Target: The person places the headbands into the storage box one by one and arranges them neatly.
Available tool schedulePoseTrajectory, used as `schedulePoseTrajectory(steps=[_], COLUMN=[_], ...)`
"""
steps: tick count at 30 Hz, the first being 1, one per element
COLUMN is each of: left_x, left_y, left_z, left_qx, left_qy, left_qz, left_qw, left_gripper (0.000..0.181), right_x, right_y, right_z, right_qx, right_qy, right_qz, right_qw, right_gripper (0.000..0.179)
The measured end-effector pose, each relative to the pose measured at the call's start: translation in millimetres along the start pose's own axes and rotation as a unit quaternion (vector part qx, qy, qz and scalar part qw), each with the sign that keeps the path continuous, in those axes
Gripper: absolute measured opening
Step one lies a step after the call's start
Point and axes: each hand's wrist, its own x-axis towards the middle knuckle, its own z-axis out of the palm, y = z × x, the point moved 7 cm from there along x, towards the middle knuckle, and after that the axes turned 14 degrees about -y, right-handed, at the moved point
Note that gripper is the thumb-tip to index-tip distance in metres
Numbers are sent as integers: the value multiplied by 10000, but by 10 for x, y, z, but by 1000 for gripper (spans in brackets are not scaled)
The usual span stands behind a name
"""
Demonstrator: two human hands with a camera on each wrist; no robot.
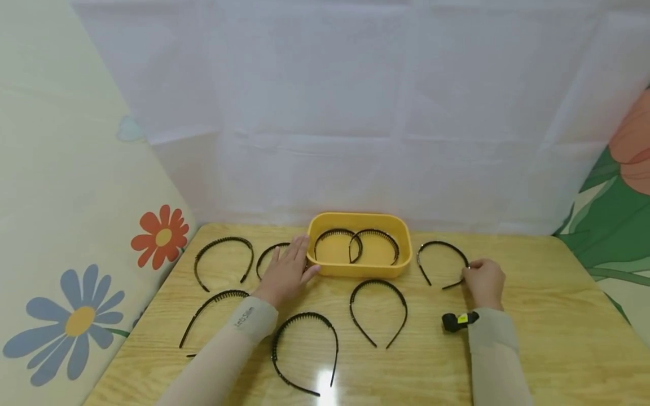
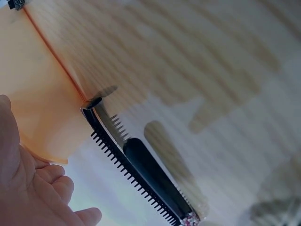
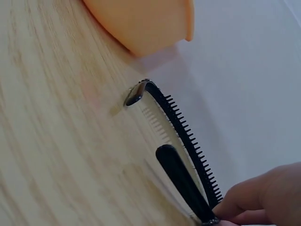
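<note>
A yellow box (image 1: pixel 355 272) stands at the back middle of the table, with two black toothed headbands lying partly overlapped inside. My left hand (image 1: pixel 286 275) rests against the box's left wall, fingers stretched out. Just left of it lies another black headband (image 1: pixel 265 257), partly covered by that hand; in the left wrist view its teeth and one broad end (image 2: pixel 155 174) show. To the right of the box, my right hand (image 1: pixel 484 282) pinches one side of a black headband (image 1: pixel 440 243). Up close in the right wrist view, fingers (image 3: pixel 254 193) grip it near the toothed band (image 3: pixel 188 136).
Several more black headbands lie on the wooden table: one far left (image 1: pixel 225 239), one partly under my left forearm, one front middle (image 1: pixel 307 314) and one before the box (image 1: pixel 378 281). A black camera (image 1: pixel 451 322) sits at my right wrist. White cloth (image 1: pixel 315 113) hangs behind.
</note>
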Motion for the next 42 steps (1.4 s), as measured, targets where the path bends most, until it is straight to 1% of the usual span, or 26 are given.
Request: schedulePoseTrajectory(steps=[6, 15, 23, 25, 30, 33, 37, 42], left_x=[-10, -21, -15, -10, -12, -17, -20, -14], left_y=[15, 35, 17, 8, 10, 18, 42, 32], left_z=[-28, -8, -2, 2, 2, 1, -7, -12], left_qx=[-17, -51, 1, 13, -2, -2, -18, 45], left_qy=[3, 28, 52, 67, 100, 109, 175, 172], left_qz=[-18, -19, -8, -3, 21, 25, 91, 11], left_qw=[10000, 10000, 10000, 10000, 9999, 9999, 9998, 9998], left_gripper=[81, 80, 80, 80, 80, 79, 79, 80], right_x=[8, 0, -58, -60, -56, -65, -89, -97], right_y=[-21, -4, -123, -142, -147, -133, -117, -149], right_z=[-19, -66, -135, -141, -111, -93, -104, -158], right_qx=[49, 133, 363, 426, 471, 509, 716, 967], right_qy=[-189, -648, -1003, -1168, -1742, -1984, -2214, -2362], right_qz=[24, 181, 137, 117, 110, 86, 99, 53], right_qw=[9998, 9976, 9942, 9922, 9835, 9788, 9725, 9669], right_gripper=[29, 35, 37, 36, 34, 35, 38, 42])
